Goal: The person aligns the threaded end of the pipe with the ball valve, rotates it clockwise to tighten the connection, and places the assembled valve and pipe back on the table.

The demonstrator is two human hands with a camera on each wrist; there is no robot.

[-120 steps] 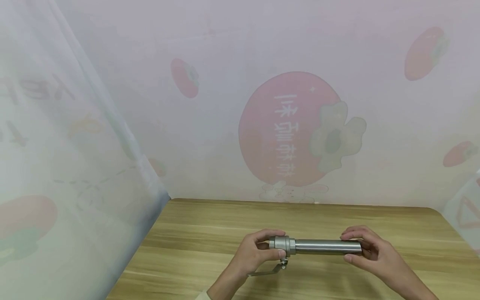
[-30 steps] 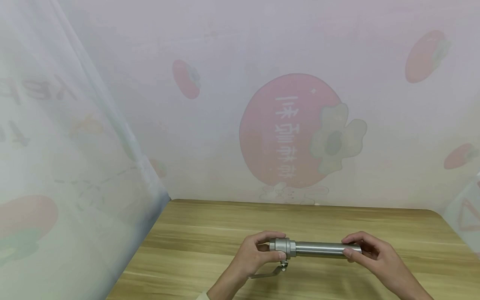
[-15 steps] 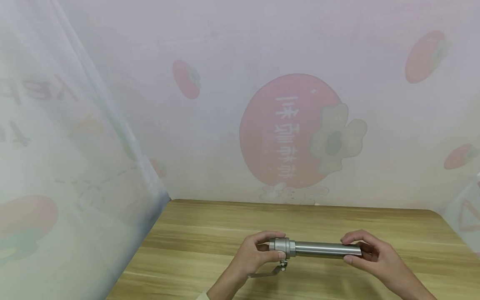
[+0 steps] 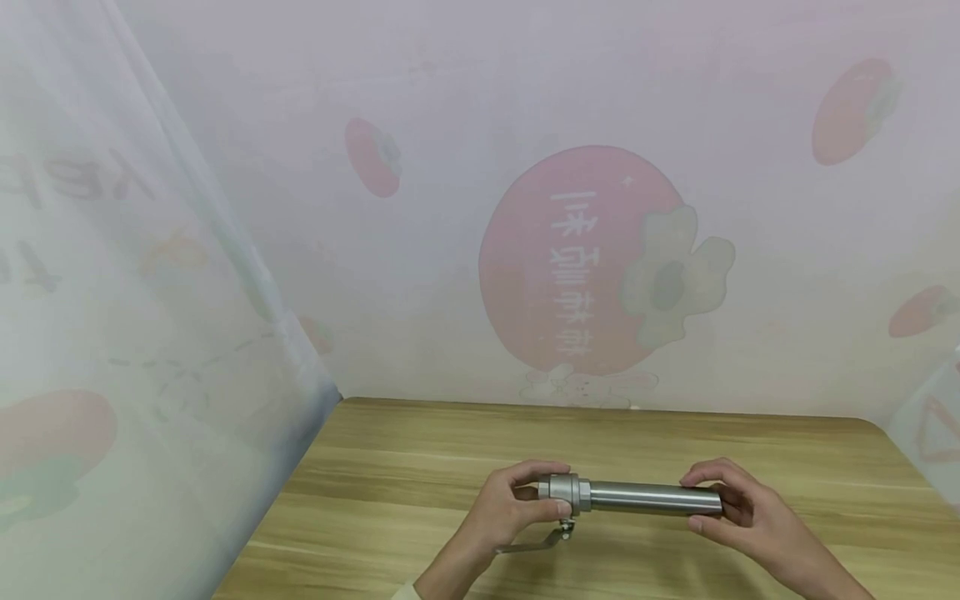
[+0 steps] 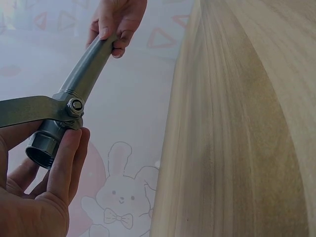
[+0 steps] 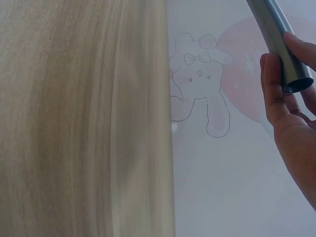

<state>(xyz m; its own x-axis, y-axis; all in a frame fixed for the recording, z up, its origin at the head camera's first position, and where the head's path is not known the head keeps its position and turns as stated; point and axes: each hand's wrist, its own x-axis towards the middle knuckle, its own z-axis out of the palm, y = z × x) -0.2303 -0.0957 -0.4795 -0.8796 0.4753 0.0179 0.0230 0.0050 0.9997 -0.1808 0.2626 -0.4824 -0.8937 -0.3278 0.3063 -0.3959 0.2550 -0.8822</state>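
right thumb shifted lower; right fingers hold pipe, left fingers grip valve.

left sleeve: pale | left hand: bare | right hand: bare

1. The left grip is holding a metal valve.
2. Just above this grip, a lever is jutting sideways.
3. The right grip is holding the pipe's far end.
4. To the left grip's right, a printed rabbit is showing, then the bench.
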